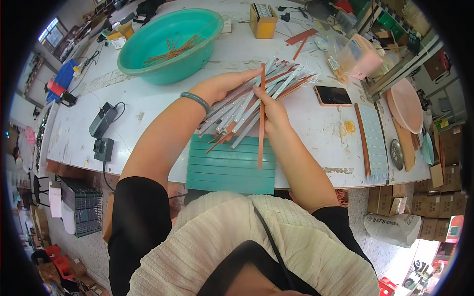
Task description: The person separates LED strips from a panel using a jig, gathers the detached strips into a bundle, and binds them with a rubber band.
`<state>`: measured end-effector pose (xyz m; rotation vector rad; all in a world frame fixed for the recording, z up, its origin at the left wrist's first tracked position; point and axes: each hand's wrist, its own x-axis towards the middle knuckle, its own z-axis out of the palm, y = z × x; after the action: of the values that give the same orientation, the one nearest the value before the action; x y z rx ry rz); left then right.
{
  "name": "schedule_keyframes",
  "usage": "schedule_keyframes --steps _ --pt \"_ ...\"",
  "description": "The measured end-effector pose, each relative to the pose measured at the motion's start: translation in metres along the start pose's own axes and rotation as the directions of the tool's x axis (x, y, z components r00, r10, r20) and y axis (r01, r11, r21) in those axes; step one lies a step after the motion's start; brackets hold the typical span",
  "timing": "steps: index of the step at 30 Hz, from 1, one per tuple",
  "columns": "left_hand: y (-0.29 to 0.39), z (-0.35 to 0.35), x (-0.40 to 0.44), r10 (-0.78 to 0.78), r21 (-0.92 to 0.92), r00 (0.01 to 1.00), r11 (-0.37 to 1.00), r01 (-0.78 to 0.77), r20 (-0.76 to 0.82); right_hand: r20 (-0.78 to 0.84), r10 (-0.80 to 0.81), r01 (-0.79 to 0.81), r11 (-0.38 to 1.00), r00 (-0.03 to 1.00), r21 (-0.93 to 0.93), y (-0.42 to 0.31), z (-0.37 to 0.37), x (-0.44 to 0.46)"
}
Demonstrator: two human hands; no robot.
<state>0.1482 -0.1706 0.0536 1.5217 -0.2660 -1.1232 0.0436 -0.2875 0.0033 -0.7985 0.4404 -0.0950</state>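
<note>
A loose pile of thin white and reddish-brown strips (pixel 239 111) lies at the middle of the table, partly over a green ribbed mat (pixel 229 167). My left hand (pixel 236 84) rests along the upper left side of the pile, fingers stretched out, a bracelet on its wrist. My right hand (pixel 272 109) is at the pile's right side, its thumb and fingers closed on a reddish-brown strip (pixel 261 133) that stands out lengthwise over the mat. The strips hide part of both hands.
A green basin (pixel 170 71) holding brown strips stands at the back left. A phone (pixel 333 95), yellow rubber bands (pixel 349 127) and a row of strips (pixel 373 143) lie on the right. Black adapters (pixel 102 120) sit on the left; a yellow box (pixel 263 27) stands behind.
</note>
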Motion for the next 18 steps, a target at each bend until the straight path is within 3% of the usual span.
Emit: schedule_keyframes --steps 5,11,14,18 --pt "-0.006 -0.002 0.019 -0.058 0.290 0.994 0.953 0.082 -0.088 0.019 -0.001 0.001 1.000 1.000 -0.002 0.000 -0.003 0.005" --pt "-0.003 0.000 0.015 -0.110 0.213 0.988 0.968 0.131 -0.106 0.022 0.047 -0.045 0.995 0.999 -0.094 -0.006 -0.004 0.003" --pt "-0.006 -0.001 0.020 -0.067 0.330 0.983 0.936 0.120 -0.169 0.012 0.029 -0.026 0.972 1.000 -0.234 -0.005 -0.008 0.007" --pt "-0.008 -0.001 0.021 -0.039 0.343 0.990 0.936 0.084 -0.139 -0.042 -0.017 -0.001 0.920 0.999 -0.392 -0.008 -0.005 -0.008"
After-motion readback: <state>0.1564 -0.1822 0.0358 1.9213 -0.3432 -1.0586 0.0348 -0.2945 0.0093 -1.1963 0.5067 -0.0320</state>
